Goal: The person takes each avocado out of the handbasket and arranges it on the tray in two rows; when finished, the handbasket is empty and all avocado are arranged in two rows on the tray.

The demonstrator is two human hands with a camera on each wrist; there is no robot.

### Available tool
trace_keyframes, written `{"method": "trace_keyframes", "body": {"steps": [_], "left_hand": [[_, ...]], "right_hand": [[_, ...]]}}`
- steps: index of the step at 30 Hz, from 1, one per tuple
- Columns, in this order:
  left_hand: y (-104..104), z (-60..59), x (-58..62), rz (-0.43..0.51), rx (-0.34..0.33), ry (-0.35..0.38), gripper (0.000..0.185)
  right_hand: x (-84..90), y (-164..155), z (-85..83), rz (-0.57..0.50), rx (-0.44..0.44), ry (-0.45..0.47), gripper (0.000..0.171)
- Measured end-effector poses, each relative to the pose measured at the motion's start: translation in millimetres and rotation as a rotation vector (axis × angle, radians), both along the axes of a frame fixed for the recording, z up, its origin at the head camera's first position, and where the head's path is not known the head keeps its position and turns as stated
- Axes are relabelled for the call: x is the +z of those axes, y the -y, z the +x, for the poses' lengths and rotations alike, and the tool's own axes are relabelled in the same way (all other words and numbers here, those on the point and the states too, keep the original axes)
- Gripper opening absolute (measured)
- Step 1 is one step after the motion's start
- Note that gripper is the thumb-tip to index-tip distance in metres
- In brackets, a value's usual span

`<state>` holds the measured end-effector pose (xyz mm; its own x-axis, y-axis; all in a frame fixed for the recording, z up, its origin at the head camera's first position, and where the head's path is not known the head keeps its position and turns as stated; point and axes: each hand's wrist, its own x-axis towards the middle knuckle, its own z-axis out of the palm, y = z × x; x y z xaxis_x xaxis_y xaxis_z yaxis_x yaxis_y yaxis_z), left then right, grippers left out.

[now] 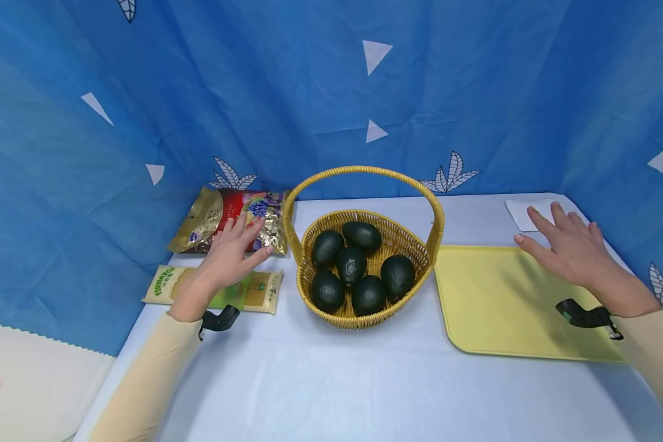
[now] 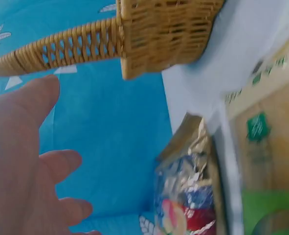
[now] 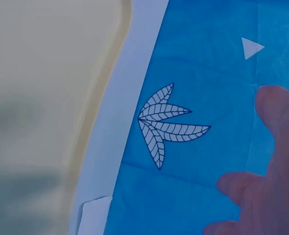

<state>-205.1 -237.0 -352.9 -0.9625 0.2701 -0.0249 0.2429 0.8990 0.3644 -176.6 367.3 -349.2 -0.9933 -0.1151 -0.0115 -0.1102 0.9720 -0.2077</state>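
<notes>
A woven yellow basket (image 1: 428, 242) with a tall handle stands mid-table and holds several dark green avocados (image 1: 351, 264). My left hand (image 1: 234, 248) hovers open with spread fingers over a red and gold snack bag (image 1: 254, 212), just above a flat green and beige packet (image 1: 254, 291). The left wrist view shows the bag (image 2: 190, 196), the packet (image 2: 264, 147) and the basket wall (image 2: 168, 29) beside my palm (image 2: 22, 156). My right hand (image 1: 566, 245) hovers open above the far right corner of a yellow tray (image 1: 492, 301), holding nothing.
A small white card (image 1: 522, 212) lies at the back right corner, past the tray. A blue cloth backdrop (image 1: 331, 92) with leaf prints closes in the table on three sides. Pale blue tabletop (image 1: 331, 380) stretches in front of the basket.
</notes>
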Motion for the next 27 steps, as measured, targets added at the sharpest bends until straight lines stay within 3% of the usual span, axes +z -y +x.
{"method": "trace_keyframes", "body": {"steps": [4, 12, 15, 22, 27], "left_hand": [[-7.6, 3.8, -7.6, 0.073, -0.034, -0.004, 0.076], [-27.7, 10.6, -28.0, 0.254, -0.033, 0.089, 0.077], [-34.6, 12.6, -34.3, 0.304, -0.042, 0.093, 0.076], [-51.3, 13.5, -50.9, 0.520, -0.092, 0.088, 0.068], [-60.8, 14.0, -58.2, 0.672, -0.070, 0.106, 0.063]], "right_hand": [[-1.1, 0.1, -1.0, -0.001, -0.002, 0.000, 0.081], [-3.2, 1.1, -3.8, 0.016, -0.005, 0.030, 0.082], [-4.2, 1.3, -3.7, 0.012, -0.004, 0.038, 0.082], [-6.5, -0.2, -2.3, 0.002, 0.008, 0.054, 0.080], [-8.3, 0.1, -1.4, -0.010, 0.007, 0.049, 0.079]]}}
